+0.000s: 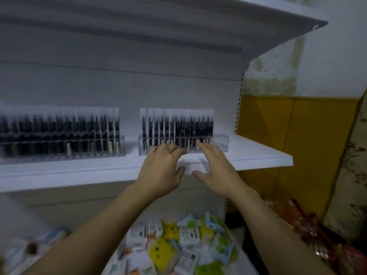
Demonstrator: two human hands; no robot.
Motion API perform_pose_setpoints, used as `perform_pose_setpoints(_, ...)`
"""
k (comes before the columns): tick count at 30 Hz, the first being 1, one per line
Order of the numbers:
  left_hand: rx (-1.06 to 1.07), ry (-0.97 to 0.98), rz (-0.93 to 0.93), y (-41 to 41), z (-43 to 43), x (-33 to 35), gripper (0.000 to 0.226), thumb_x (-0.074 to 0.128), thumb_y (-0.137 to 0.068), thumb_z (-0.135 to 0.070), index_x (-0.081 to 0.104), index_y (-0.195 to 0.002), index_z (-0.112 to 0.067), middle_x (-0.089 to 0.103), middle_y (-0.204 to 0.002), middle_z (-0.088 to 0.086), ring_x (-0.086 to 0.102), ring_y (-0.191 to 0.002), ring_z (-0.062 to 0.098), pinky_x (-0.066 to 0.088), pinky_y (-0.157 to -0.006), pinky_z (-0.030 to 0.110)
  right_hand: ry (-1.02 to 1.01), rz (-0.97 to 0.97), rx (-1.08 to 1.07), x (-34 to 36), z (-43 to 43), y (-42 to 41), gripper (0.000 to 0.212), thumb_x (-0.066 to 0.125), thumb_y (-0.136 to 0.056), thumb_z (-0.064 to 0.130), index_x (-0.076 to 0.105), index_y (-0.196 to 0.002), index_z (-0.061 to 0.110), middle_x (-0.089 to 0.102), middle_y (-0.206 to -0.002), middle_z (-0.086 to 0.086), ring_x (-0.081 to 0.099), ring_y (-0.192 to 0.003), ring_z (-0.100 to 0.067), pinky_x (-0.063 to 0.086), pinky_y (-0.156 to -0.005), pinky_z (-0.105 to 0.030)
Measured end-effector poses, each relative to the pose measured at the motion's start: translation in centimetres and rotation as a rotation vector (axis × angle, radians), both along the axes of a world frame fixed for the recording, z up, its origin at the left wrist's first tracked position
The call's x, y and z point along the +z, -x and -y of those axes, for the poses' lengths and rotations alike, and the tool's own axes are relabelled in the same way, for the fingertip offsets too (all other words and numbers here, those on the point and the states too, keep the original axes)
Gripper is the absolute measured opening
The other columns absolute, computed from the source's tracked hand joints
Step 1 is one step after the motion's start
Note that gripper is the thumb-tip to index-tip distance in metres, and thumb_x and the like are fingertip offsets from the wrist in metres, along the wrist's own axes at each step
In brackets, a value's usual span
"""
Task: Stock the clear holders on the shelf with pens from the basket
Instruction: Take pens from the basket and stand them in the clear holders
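Two clear holders stand on the white shelf (258, 157). The left holder (59, 147) is full of dark packaged pens. The right holder (220, 142) holds a row of dark pens (178, 128), with its rightmost slots empty. Both my hands reach to the front of the right holder. My left hand (162, 167) has its fingers curled against the holder's front wall, and my right hand (216, 167) is spread with fingertips at the holder's front. Neither hand holds a pen. The basket is not in view.
A lower shelf below holds a heap of small colourful packets (178, 245), yellow, green and white. Another white shelf (238, 26) overhangs above. To the right are a yellow wall panel (288, 135) and red patterned bags (317, 235) on the floor.
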State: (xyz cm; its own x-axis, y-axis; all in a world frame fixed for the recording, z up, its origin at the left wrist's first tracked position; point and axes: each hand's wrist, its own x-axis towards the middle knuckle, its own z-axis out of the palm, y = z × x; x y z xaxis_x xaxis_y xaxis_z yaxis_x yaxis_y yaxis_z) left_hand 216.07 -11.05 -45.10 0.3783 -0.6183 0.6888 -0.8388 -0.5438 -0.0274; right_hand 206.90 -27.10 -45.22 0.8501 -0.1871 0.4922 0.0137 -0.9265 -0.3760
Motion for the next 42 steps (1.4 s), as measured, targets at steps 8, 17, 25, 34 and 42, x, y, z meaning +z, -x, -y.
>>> perform_pose_setpoints(8, 0.090, -0.117, -0.144, 1.5, -5.3, -9.5, 0.049, 0.053, -0.090, -0.046, 0.047, -0.135, -0.030, 0.051, -0.133, -0.007, 0.043, -0.124, 0.018, 0.031, -0.098, 0.033, -0.050, -0.136, 0.062, -9.5, -4.6, 1.0, 0.074, 0.058, -0.094, 0.040, 0.013, -0.153, 0.034, 0.013, -0.157, 0.012, 0.013, -0.144, -0.012, 0.020, -0.116, -0.033)
perform_pose_setpoints(17, 0.146, -0.173, -0.369, 1.8, -8.6, -20.2, 0.052, 0.059, -0.087, -0.045, 0.050, -0.134, -0.026, 0.052, -0.134, -0.005, 0.042, -0.126, 0.018, 0.027, -0.106, 0.031, -0.132, -0.286, 0.100, -21.5, -7.1, 0.3, 0.071, 0.063, -0.090, 0.040, 0.027, -0.150, 0.028, 0.027, -0.154, 0.007, 0.025, -0.142, -0.016, 0.027, -0.114, -0.032)
perform_pose_setpoints(25, 0.240, -0.283, -0.617, 2.1, -11.3, -29.8, 0.056, 0.058, -0.088, -0.045, 0.045, -0.139, -0.024, 0.046, -0.141, -0.001, 0.037, -0.133, 0.021, 0.023, -0.113, 0.036, -0.191, -0.537, 0.136, -30.7, -9.7, -0.8, 0.074, 0.063, -0.090, 0.040, 0.025, -0.152, 0.025, 0.021, -0.157, 0.003, 0.023, -0.143, -0.020, 0.029, -0.113, -0.038)
perform_pose_setpoints(34, 0.308, -0.358, -0.922, 1.9, -12.5, -36.1, 0.065, 0.061, -0.087, -0.045, 0.040, -0.144, -0.021, 0.043, -0.146, 0.004, 0.035, -0.136, 0.025, 0.027, -0.113, 0.039, -0.275, -0.819, 0.117, -37.2, -11.3, -0.8, 0.070, 0.065, -0.088, 0.036, 0.033, -0.148, 0.019, 0.036, -0.148, -0.007, 0.036, -0.135, -0.026, 0.036, -0.108, -0.036)
perform_pose_setpoints(42, 0.328, -0.432, -1.152, 2.4, -13.4, -40.2, 0.048, 0.065, -0.084, -0.039, 0.056, -0.127, -0.021, 0.057, -0.131, 0.004, 0.052, -0.120, 0.024, 0.043, -0.099, 0.034, -0.306, -1.024, 0.143, -41.7, -12.3, -1.4, 0.052, 0.064, -0.088, 0.031, 0.049, -0.135, 0.014, 0.056, -0.131, -0.010, 0.054, -0.120, -0.028, 0.044, -0.101, -0.038)
